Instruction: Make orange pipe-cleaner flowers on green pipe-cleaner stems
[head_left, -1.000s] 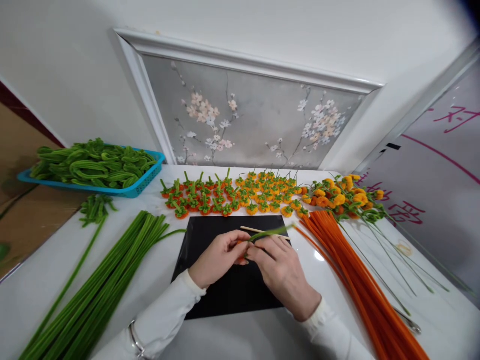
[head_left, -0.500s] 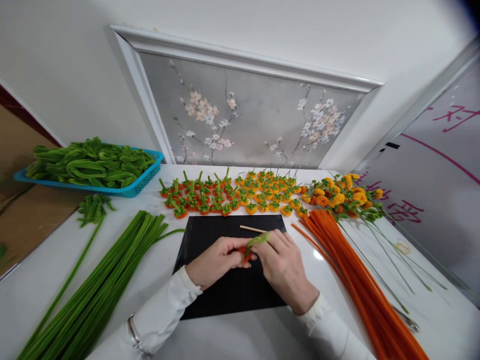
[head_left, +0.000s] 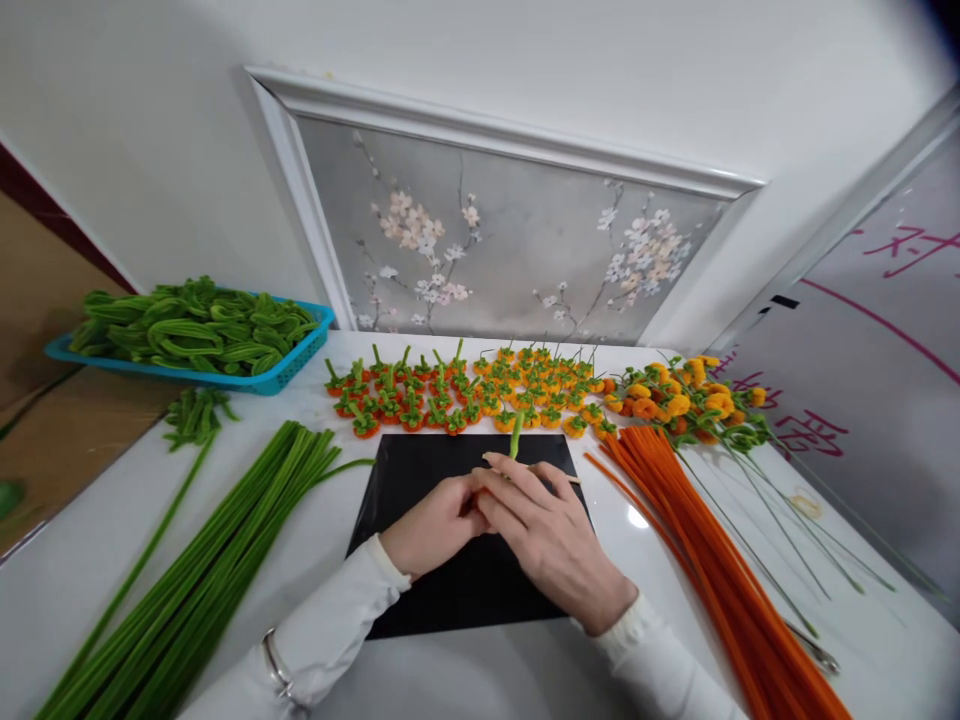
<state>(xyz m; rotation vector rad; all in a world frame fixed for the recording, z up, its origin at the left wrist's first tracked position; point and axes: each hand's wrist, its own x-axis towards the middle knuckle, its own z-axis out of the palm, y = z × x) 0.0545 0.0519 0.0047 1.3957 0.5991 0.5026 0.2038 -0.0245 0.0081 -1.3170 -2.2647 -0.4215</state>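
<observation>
Above the black mat (head_left: 420,465) my two hands meet. My left hand (head_left: 435,525) is closed around a small orange pipe-cleaner fruit, mostly covered by fingers. My right hand (head_left: 544,530) lies over it, its fingers bent and pressed against the same piece. From behind the right fingertips a green pipe-cleaner stem (head_left: 517,435) sticks up. On the mat, a thin wooden stick (head_left: 573,479) lies partly hidden behind the right hand. Beyond the mat stand rows of finished orange fruits (head_left: 411,415) and yellow fruits (head_left: 551,412) with green tops.
Left of the mat lies a bundle of green pipe cleaners (head_left: 202,560), with a blue basket (head_left: 292,355) of green coiled pieces behind it. On the right are orange pipe cleaners (head_left: 712,570), a pile of stemmed flowers (head_left: 679,400) and scissors (head_left: 821,655). A framed picture (head_left: 510,250) stands behind.
The green piece, which lay slanted under my right fingers, now points upright beyond them. My right hand has closed over the left, covering the orange fruit. The view has shifted slightly.
</observation>
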